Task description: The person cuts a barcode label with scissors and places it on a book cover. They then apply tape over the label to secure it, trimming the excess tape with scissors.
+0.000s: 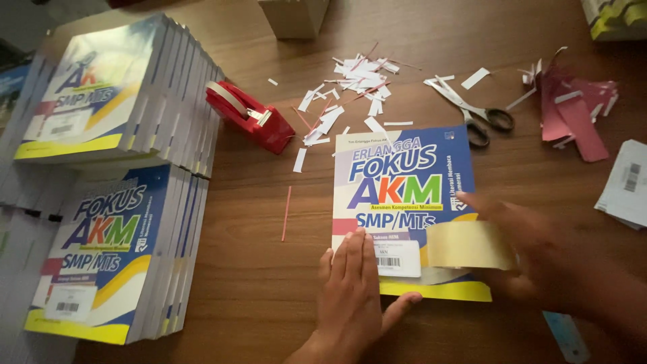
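Note:
A blue, white and yellow book (404, 182) lies flat on the brown wooden table (256, 290) in front of me. My left hand (350, 290) presses flat on its lower left corner, next to a white barcode label (397, 259). My right hand (539, 253), blurred, holds a wide strip of clear tape (468, 246) stretched over the book's lower right part.
Two stacks of like books (111, 87) (114, 249) stand at the left. A red tape dispenser (249, 114), scissors (475, 111), white paper scraps (350, 81), pink paper pieces (573, 111) and white label sheets (627, 185) lie around. A box (293, 17) sits at the far edge.

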